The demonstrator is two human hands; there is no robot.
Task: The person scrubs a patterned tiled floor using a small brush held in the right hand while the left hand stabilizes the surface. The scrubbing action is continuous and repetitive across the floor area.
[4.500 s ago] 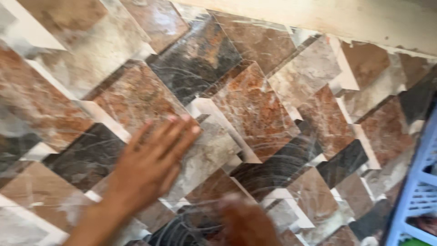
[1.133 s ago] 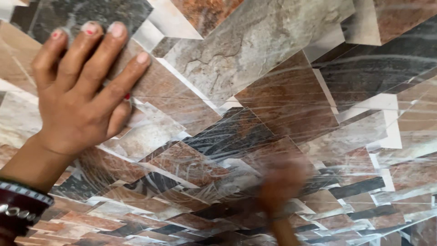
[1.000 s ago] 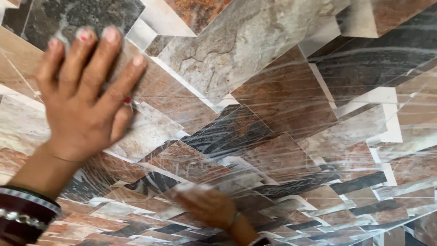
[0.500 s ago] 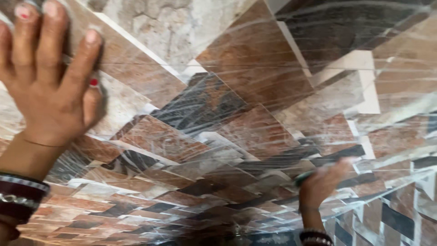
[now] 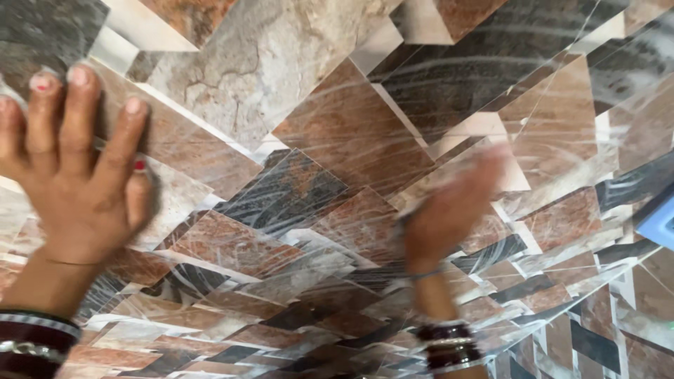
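A wall of patterned tiles in brown, grey, black and white fills the view, streaked with wet white arcs. My left hand lies flat against it at the left, fingers spread, nails painted red, holding nothing. My right hand is blurred by motion at centre right, pressed on the wet tiles with fingers pointing up. A small greyish shape shows at its left edge, and I cannot make out whether it grips anything. Dark and silver bangles ring both wrists.
The corner of a light blue plastic object pokes in at the right edge. The streaks are densest across the middle and right of the wall.
My right hand has swept up and left across the tiles from the lower right. My left hand stays flat on the wall, and the view has shifted slightly.
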